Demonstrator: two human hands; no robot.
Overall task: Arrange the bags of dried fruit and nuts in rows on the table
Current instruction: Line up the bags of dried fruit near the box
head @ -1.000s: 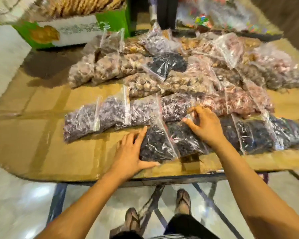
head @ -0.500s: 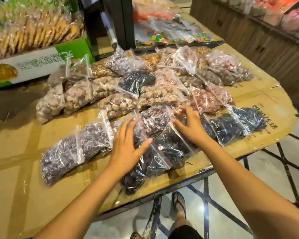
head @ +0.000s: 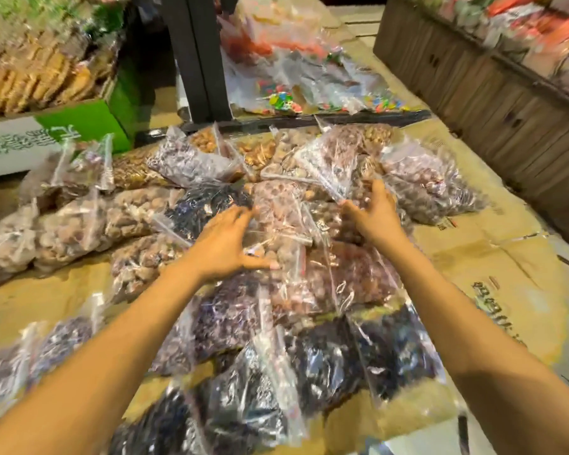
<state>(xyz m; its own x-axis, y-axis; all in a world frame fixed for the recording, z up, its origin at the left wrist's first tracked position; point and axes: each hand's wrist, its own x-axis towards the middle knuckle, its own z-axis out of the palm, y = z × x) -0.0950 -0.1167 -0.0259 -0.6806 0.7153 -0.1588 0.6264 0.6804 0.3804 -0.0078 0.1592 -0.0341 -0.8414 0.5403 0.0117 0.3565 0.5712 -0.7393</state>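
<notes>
Both hands are stretched forward over the middle of the frame. The left hand (head: 225, 239) is spread with fingers apart and is laid against the left side of a clear bag of pale brown nuts (head: 281, 221) at the centre, the thumb pressed on the plastic lower down. The right hand (head: 373, 215) is held open, fingers loosely curled, at the right side of the same heap; whether it is touching that bag or the ones behind it cannot be told from the blurred picture. Nothing is gripped in either hand.

The bags of dried fruit and nuts (head: 309, 290) are spread across the counter (head: 493, 257), which is covered with flattened brown cardboard. Bags of dark, nearly black fruit (head: 326, 362) are seen at the lower centre, overlapping one another. Purplish bags (head: 56, 343) are seen at the lower left. Light brown, lumpy bags (head: 63, 224) are lined up at the middle left, and a black-filled bag (head: 204, 205) is lying just left of the left hand. More bags are heaped at the upper centre, partly on top of each other.

A green and white carton (head: 79, 123) filled with biscuits is placed at the upper left. A dark post (head: 194, 57) is seen at the top centre, with bags of coloured sweets (head: 283, 100) just to its right. A wooden panelled stand (head: 506, 103) is seen at the upper right.
</notes>
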